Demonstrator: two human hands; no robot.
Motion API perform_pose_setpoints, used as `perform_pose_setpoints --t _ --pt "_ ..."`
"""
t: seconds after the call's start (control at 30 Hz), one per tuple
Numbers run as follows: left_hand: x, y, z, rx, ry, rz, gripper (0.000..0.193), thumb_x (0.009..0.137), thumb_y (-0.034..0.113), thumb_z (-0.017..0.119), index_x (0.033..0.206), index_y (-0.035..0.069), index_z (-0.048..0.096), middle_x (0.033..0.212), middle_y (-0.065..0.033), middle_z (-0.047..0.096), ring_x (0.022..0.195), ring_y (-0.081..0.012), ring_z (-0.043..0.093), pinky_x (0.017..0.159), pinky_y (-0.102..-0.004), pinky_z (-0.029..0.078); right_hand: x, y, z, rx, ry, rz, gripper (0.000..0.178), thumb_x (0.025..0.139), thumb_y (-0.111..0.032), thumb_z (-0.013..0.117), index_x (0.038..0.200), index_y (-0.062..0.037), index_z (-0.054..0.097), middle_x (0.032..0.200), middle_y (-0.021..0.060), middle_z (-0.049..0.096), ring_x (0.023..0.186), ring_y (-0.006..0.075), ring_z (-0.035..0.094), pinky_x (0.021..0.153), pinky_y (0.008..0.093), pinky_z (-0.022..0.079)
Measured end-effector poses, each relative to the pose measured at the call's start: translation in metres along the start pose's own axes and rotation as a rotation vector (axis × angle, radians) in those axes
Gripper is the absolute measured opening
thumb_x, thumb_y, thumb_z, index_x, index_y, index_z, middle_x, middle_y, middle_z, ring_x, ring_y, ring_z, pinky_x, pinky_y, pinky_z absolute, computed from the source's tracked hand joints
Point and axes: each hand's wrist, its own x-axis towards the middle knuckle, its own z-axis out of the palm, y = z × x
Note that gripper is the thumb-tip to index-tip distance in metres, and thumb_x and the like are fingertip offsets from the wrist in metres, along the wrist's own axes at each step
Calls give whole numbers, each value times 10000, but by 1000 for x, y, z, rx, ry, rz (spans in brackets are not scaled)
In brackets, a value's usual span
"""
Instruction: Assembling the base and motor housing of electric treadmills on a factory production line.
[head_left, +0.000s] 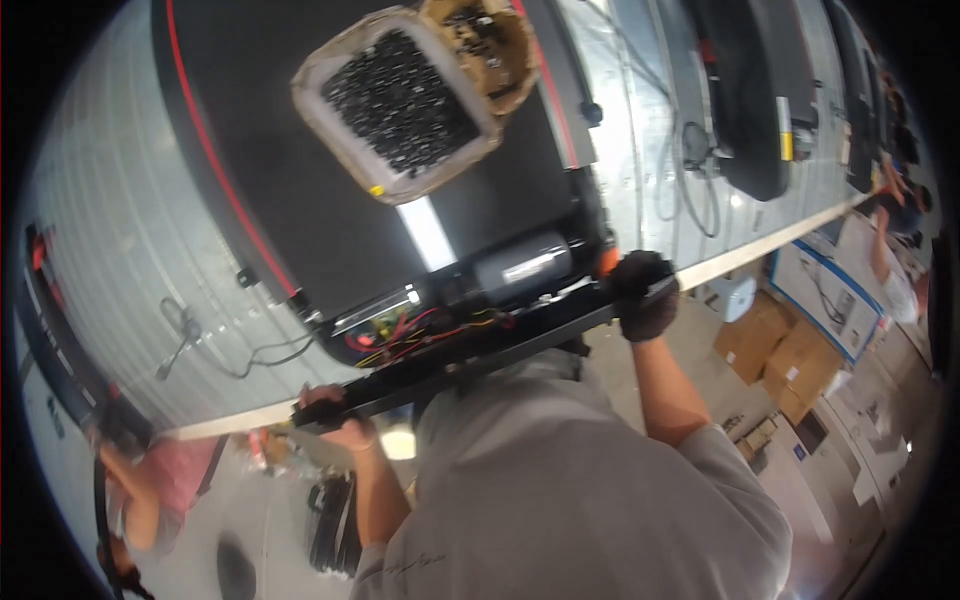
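A flat black treadmill [330,230] with red side stripes lies in front of me, its near end uncovered. A dark cylindrical motor [523,268] and coloured wires [400,330] show there. Across that end runs a long black panel [480,350], tilted up to the right, close to my body. At its left end my left hand [338,420] is closed around it. My right hand [643,297], in a dark glove, grips the panel's right end, next to an orange spot. Some fingers of both hands are hidden.
On the treadmill stand a tray [310,115] of small black parts and a brown bowl [520,60]. Ribbed metal table [150,250] with cables lies either side. More treadmills [745,120] sit right and left. Cardboard boxes [800,365] stand on the floor. Other people work at both edges.
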Motion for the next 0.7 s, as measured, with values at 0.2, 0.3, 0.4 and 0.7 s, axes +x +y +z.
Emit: perform_pose_setpoints --t 0.2,0.3,0.4,0.7 --pt "9 6 14 -45 44 -48 1133 799 805 666 1438 -87 387 870 -48 539 765 -163 540 778 -316 466 10 -1 -4 193 49 84 547 961 -508 534 1146 0 618 1069 179 637 1005 349 631 911 452 519" --pt "24 11 29 51 134 -123 1039 865 657 673 1521 -80 348 1177 -165 566 1072 -254 547 956 -393 437 31 5 9 -555 109 -191 516 955 -412 620 1244 16 602 1177 214 649 1125 374 628 982 473 498" --pt "82 15 63 524 50 -300 839 969 522 630 1457 -131 432 1409 -314 552 1322 -419 531 1106 -455 400 63 -7 108 -1515 -39 -887 546 937 -331 706 1351 -6 561 1265 226 661 1168 385 641 1015 481 491" --pt "104 32 73 818 -134 -417 769 945 509 633 1282 -175 533 1104 -367 680 1088 -498 658 949 -485 491 59 -36 124 -1559 55 29 630 844 -501 743 1300 -87 613 1173 206 704 1097 404 678 939 486 535"
